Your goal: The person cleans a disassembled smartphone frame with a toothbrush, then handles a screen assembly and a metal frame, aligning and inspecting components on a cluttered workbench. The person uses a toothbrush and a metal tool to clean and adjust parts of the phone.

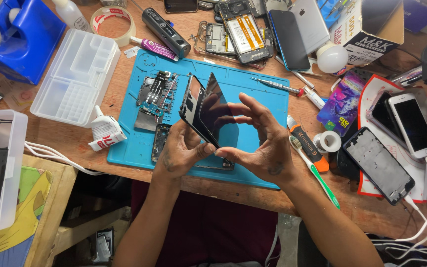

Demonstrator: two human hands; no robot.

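Wood of the table [50,133] fills most of the frame, and its near edge runs along the bottom, where our arms come in. Stuff crowds it on the top and right, so open room is small. We see a blue mat [253,81] in the middle, with bare patches at its right side and its lower left corner. At the upper left sits a clear plastic tray [77,74], and a white tub [18,148] is cut off by the left edge.

Over the mat's middle we hold a dark phone screen [218,116], tilted up on its edge. Behind it is the phone frame [190,101], and the two parts gape open at the top. Our left hand [181,148] grips the bottom from below, thumb pressed on the glass. Our right hand [263,141] has spread fingers, and its thumb and first finger pinch the screen's lower right edge.

A small green circuit board [155,94] lies on the mat just left of the phone. A thin screwdriver [275,85] lies near the mat's upper right. Our hands hide the phone's bottom end, and another phone part under them is hard to make out.
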